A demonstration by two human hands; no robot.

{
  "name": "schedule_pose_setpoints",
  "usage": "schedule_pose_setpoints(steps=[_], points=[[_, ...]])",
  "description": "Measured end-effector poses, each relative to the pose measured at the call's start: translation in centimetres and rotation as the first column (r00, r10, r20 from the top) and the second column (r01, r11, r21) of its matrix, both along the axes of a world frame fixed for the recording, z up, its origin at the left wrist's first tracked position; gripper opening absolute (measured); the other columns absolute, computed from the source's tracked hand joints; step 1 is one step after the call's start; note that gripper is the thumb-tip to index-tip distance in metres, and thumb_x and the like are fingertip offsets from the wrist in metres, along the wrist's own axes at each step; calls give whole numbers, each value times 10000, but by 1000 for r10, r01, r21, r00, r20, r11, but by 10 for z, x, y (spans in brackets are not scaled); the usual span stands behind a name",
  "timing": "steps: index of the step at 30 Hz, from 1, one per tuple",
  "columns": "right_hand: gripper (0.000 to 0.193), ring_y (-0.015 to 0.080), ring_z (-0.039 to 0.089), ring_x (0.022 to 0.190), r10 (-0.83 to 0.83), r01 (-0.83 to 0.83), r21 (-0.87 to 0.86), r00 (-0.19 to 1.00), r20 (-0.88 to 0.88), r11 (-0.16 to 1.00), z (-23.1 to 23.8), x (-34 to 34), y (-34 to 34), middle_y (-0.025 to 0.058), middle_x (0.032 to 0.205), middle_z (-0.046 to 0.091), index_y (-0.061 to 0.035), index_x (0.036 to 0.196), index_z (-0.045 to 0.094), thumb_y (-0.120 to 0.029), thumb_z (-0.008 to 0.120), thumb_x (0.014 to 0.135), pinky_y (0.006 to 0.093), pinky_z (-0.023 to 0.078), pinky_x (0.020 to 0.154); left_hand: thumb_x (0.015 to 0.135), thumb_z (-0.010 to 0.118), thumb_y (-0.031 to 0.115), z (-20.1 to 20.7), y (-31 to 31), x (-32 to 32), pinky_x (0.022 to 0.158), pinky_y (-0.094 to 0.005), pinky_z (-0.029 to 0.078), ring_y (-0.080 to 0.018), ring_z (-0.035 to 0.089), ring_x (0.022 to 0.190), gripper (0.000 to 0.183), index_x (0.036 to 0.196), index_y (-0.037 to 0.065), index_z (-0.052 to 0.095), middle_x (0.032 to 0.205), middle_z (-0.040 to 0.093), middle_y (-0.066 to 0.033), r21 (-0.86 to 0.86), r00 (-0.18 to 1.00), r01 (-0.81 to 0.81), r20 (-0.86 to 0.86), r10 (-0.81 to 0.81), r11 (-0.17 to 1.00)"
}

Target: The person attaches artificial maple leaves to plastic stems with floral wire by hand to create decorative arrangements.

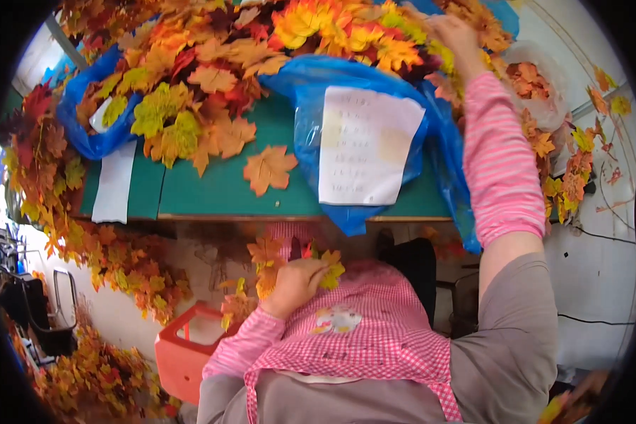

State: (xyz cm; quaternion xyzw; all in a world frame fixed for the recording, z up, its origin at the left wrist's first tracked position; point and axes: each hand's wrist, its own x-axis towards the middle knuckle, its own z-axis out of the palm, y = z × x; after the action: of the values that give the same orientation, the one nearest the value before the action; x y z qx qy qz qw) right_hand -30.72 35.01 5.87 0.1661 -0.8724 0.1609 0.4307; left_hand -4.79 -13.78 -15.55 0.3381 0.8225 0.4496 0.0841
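In front of my apron, my left hand (298,284) is closed around a sprig of artificial maple leaves (332,272) in orange, yellow and red. More leaves of it stick out on both sides of the fist. My right arm stretches across the green table (205,192) to its far right. There my right hand (456,39) reaches into a heap of bright yellow-orange artificial maple leaves (318,25). Its fingertips are lost among them, so I cannot make out a grip. A loose orange leaf (270,169) lies flat near the table's front edge.
A handwritten paper sheet (364,173) rests on a blue plastic bag (304,85). Another blue bag (85,141) and a white strip (113,187) are at left. Leaf garlands (120,265) hang over the left edge. A red stool (177,360) stands below; a clear bag (544,106) holds leaves at right.
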Motion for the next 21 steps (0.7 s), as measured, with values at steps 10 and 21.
schedule_pose_setpoints(steps=[10, 21], points=[[87, 93, 586, 628, 588, 78, -773, 603, 539, 630, -26, 256, -214, 61, 829, 682, -53, 963, 603, -107, 623, 897, 243, 476, 566, 833, 607, 95, 14, 12, 23, 671, -436, 497, -349, 632, 786, 194, 1017, 75, 668, 837, 649, -154, -287, 992, -78, -116, 46, 955], [119, 56, 580, 597, 542, 77, -641, 463, 701, 763, -198, 296, -271, 19, 766, 659, -23, 958, 632, -110, 552, 950, 199, 453, 517, 863, 584, 105, -22, 17, 15, 718, -418, 520, -368, 641, 853, 144, 955, 14, 646, 913, 660, -176, 153, 994, -103, -10, 106, 983]])
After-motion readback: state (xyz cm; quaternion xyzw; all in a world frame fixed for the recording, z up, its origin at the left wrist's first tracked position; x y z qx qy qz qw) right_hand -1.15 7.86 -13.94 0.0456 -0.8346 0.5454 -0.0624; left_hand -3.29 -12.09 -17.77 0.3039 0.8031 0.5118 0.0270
